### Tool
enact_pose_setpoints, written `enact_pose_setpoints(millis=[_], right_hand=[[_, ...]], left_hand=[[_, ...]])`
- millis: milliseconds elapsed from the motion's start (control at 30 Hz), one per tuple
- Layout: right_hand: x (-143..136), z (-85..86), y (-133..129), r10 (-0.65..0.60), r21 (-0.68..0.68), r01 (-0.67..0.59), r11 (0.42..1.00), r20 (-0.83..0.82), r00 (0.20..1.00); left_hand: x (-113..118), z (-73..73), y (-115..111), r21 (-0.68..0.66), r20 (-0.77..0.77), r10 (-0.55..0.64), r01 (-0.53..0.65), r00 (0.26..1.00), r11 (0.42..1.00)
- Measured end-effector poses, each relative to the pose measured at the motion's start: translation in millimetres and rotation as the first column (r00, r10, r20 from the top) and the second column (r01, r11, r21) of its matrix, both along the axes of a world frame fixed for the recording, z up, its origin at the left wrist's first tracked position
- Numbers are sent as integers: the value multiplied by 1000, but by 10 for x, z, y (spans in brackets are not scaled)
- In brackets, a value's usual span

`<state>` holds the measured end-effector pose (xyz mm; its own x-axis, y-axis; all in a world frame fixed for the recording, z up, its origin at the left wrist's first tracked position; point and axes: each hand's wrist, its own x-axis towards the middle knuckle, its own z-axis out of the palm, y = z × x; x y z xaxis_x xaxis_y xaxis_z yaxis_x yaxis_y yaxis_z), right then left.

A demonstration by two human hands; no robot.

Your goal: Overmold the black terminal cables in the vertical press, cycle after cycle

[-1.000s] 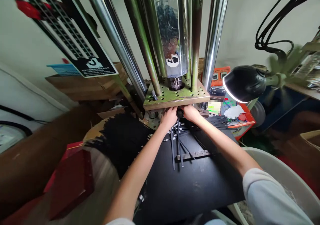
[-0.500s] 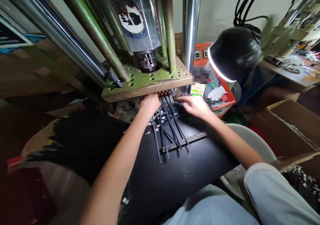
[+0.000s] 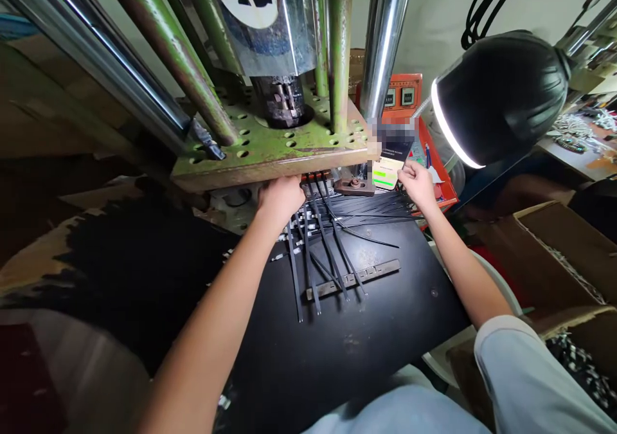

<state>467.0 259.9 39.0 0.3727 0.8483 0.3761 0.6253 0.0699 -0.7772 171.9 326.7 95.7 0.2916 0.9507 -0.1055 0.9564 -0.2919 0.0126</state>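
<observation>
Under the front edge of the green press plate (image 3: 274, 154), my left hand (image 3: 282, 197) is closed at the left end of a row of black flat cables (image 3: 328, 244); what its fingers hold is hidden. The cables run from beneath the plate toward me, over a slotted metal bar (image 3: 354, 280) on the black table (image 3: 366, 331). My right hand (image 3: 418, 182) has its thumb and fingers pinched at the right edge of a phone (image 3: 388, 171) with a lit screen. A brown metal clamp (image 3: 355, 186) lies between my hands. More black cables stretch behind, toward the right.
A black lamp (image 3: 504, 99) hangs at the right, near my right hand. Beneath it stands an orange tray (image 3: 448, 193). Green columns and chrome rods rise around the press. At the right are a white bucket (image 3: 506, 286) and a cardboard box (image 3: 562, 247).
My right hand has moved right, away from the clamp, to the phone's edge. My left hand remains under the plate. The camera view has shifted closer to the press.
</observation>
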Motion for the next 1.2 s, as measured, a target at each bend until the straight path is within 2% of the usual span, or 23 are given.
enact_pose_setpoints(millis=[200, 300, 367, 433, 467, 500, 533, 567, 600, 633, 667, 767, 833, 933, 967, 1000, 1067, 1133, 1200], right_hand=[[31, -15, -11, 32, 3, -32, 999, -5, 999], [25, 34, -58, 1, -18, -1, 1000, 25, 1000], [-23, 97, -196, -68, -18, 69, 997, 57, 996], [-143, 167, -458, -128, -4, 129, 992, 94, 987], [-233, 193, -631, -98, -13, 101, 995, 130, 987], [-340, 207, -822, -9, -48, 18, 999, 176, 984], [-460, 204, -1018, 141, -114, -117, 987, 229, 963], [-584, 183, -1210, 330, -215, -278, 936, 268, 905], [-706, 146, -1387, 466, -298, -382, 875, 299, 833], [-818, 96, -1543, 546, -357, -434, 827, 329, 770], [-913, 41, -1675, 570, -385, -439, 812, 358, 740], [-1068, -59, -1940, 506, -371, -363, 854, 434, 746], [-1052, -15, -2007, 549, -418, -385, 823, 413, 727], [-857, 183, -1847, 720, -526, -523, 670, 290, 630], [-749, 255, -1705, 749, -535, -553, 639, 271, 604], [-625, 319, -1521, 750, -531, -553, 642, 286, 596], [-344, 413, -1080, 675, -502, -468, 727, 398, 621], [-77, 468, -661, 621, -501, -387, 774, 483, 618], [85, 505, -383, 497, -392, -316, 864, 567, 656]], left_hand=[[8, 12, -5, 5, -13, 0, 0, 1000, 1000], [16, 2, -21, 14, -16, 1, -1, 1000, 1000], [22, -2, -39, 21, -18, 10, -9, 1000, 1000], [24, 0, -48, 28, -20, 13, -12, 1000, 1000], [25, 3, -46, 28, -19, 12, -12, 1000, 1000], [24, 7, -40, 24, -17, 8, -8, 1000, 1000], [25, 11, -33, 18, -14, 5, -4, 1000, 1000], [27, 15, -27, 10, -12, 1, -1, 1000, 1000], [32, 17, -26, 1, -10, -2, 2, 1000, 1000], [41, 16, -31, -7, -8, -7, 7, 1000, 1000], [53, 12, -44, -10, -5, -12, 12, 1000, 1000], [95, -16, -110, 44, 16, -26, 25, 1000, 999], [109, -35, -141, 83, 37, -31, 28, 999, 996], [87, -47, -129, 71, 60, -15, 11, 998, 997], [69, -49, -120, 65, 65, -8, 3, 998, 998], [49, -55, -113, 67, 71, -6, 2, 997, 998], [7, -83, -122, 89, 83, -18, 10, 996, 996], [-25, -133, -157, 124, 90, -35, 23, 995, 992], [-39, -184, -196, 155, 90, -53, 38, 994, 987]])
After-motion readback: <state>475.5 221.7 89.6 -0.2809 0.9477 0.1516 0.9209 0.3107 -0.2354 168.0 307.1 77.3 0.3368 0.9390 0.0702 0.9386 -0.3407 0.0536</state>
